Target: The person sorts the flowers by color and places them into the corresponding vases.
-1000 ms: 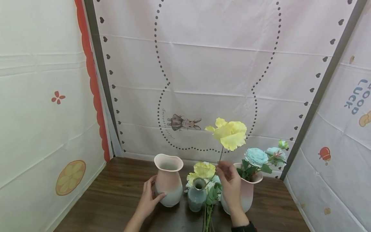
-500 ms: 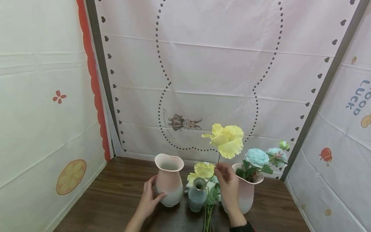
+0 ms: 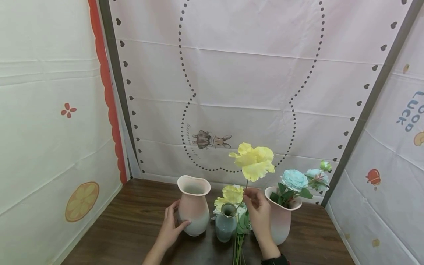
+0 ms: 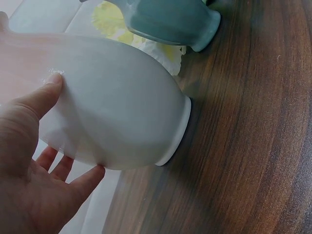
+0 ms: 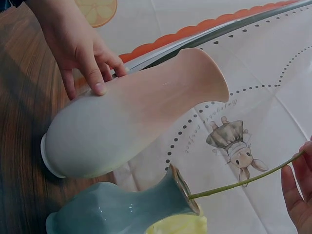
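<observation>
A pink-and-white vase (image 3: 193, 208) stands upright on the left of the table, and my left hand (image 3: 169, 226) holds its side, thumb in front and fingers around the back. Beside it is a smaller blue-grey vase (image 3: 226, 227). My right hand (image 3: 259, 212) pinches the stem of a yellow artificial flower (image 3: 254, 162), whose bloom rises above the fingers. In the right wrist view the green stem (image 5: 243, 183) slants from the fingertips to the blue-grey vase's mouth; how deep its end reaches is hidden.
More flowers, one a yellow bloom (image 3: 232, 195), lie behind and beside the small vase, their green stems (image 3: 237, 246) toward the front edge. At right, a second pink-and-white vase (image 3: 281, 224) holds light-blue flowers (image 3: 294, 179). Printed cloth walls (image 3: 238, 81) enclose the wooden table (image 3: 132, 221).
My right hand and the yellow flower have moved left and slightly down. The left hand stays on its vase.
</observation>
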A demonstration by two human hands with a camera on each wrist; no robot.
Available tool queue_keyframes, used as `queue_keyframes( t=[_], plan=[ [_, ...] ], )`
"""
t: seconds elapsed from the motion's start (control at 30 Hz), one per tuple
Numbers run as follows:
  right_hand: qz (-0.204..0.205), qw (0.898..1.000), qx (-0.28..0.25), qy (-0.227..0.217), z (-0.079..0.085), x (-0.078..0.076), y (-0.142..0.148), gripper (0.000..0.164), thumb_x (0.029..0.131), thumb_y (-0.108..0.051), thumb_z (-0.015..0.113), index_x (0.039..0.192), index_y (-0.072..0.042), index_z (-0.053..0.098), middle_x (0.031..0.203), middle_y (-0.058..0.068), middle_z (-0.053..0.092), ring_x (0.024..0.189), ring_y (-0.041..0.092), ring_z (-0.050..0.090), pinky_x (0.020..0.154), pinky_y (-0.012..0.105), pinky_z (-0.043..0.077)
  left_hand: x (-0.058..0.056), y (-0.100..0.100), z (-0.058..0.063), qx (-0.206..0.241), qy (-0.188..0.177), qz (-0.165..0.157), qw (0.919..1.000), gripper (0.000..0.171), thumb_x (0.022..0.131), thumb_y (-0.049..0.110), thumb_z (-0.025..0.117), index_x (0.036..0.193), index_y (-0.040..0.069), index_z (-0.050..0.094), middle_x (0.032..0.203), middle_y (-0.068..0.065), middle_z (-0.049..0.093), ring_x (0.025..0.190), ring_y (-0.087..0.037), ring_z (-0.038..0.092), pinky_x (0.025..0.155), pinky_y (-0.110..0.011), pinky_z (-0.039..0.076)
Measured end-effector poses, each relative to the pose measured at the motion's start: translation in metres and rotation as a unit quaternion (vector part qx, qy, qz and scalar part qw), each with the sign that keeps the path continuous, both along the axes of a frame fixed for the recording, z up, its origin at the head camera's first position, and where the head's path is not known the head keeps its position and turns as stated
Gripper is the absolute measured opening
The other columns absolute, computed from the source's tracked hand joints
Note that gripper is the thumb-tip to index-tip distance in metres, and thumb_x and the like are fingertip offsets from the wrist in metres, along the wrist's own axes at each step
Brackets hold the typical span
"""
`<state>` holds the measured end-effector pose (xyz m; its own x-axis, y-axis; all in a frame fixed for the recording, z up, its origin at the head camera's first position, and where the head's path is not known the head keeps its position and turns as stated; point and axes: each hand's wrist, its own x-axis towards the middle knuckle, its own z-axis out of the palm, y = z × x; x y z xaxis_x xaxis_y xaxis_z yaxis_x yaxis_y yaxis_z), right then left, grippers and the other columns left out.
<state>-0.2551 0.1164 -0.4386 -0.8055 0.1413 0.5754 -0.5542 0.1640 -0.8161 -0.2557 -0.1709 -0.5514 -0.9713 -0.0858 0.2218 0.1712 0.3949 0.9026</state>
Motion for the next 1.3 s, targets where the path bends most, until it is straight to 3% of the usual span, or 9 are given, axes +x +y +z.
queue_keyframes(
  t=[0.17,0.4,0.7,0.97,1.13,1.3],
  plan=[
    [0.004,1.0,0.0,0.006,-0.002,-0.002,-0.001,0.013,0.092,0.001,0.067,0.105,0.0,0.069,0.1,0.017,0.07,0.089,-0.001,0.066,0.078,0.013,0.057,0.001,0.0,0.0,-0.001,0.001,0.001,1.0,0.085,0.088,0.018,0.077,0.152,0.004,0.023,0.147,-0.025,0.028,0.141,-0.052,0.032,0.106,-0.066,0.045],
    [0.005,1.0,0.014,0.024,-0.005,-0.005,-0.003,0.019,0.089,0.007,0.067,0.106,0.0,0.069,0.101,0.008,0.071,0.089,0.004,0.068,0.076,0.016,0.059,0.001,0.0,-0.001,-0.007,0.0,0.003,1.0,0.084,0.088,0.02,0.076,0.152,0.004,0.023,0.147,-0.025,0.029,0.141,-0.051,0.033,0.106,-0.065,0.046],
    [-0.028,0.996,0.071,-0.042,-0.006,-0.005,0.001,0.02,0.092,0.0,0.066,0.112,0.001,0.068,0.11,0.017,0.07,0.095,0.002,0.066,0.08,0.021,0.061,0.001,0.001,-0.001,-0.008,0.002,0.006,0.9999,0.085,0.088,0.018,0.077,0.152,0.003,0.023,0.146,-0.025,0.029,0.14,-0.051,0.034,0.106,-0.064,0.046],
    [-0.013,0.995,0.068,-0.069,-0.013,-0.005,0.003,0.02,0.092,0.001,0.067,0.11,-0.006,0.069,0.101,0.013,0.071,0.088,0.009,0.067,0.073,0.02,0.06,0.003,0.001,0.0,-0.008,0.012,0.008,0.9999,0.084,0.087,0.016,0.077,0.151,0.002,0.024,0.146,-0.025,0.03,0.14,-0.051,0.035,0.107,-0.063,0.046],
    [-0.014,0.993,0.064,-0.102,-0.015,-0.003,0.007,0.027,0.09,0.005,0.063,0.114,-0.006,0.069,0.111,0.013,0.07,0.091,0.003,0.063,0.075,0.02,0.058,0.003,0.001,0.001,-0.003,0.001,0.004,1.0,0.085,0.088,0.018,0.077,0.152,0.003,0.023,0.147,-0.025,0.028,0.141,-0.051,0.032,0.108,-0.063,0.045],
    [-0.017,0.99,0.066,-0.121,-0.018,-0.002,0.011,0.026,0.091,0.001,0.063,0.116,-0.005,0.068,0.116,0.012,0.07,0.094,0.006,0.065,0.075,0.021,0.06,0.003,0.001,0.001,0.001,0.004,0.001,1.0,0.085,0.088,0.018,0.076,0.152,0.003,0.023,0.147,-0.025,0.028,0.142,-0.052,0.032,0.108,-0.063,0.044]
  ],
)
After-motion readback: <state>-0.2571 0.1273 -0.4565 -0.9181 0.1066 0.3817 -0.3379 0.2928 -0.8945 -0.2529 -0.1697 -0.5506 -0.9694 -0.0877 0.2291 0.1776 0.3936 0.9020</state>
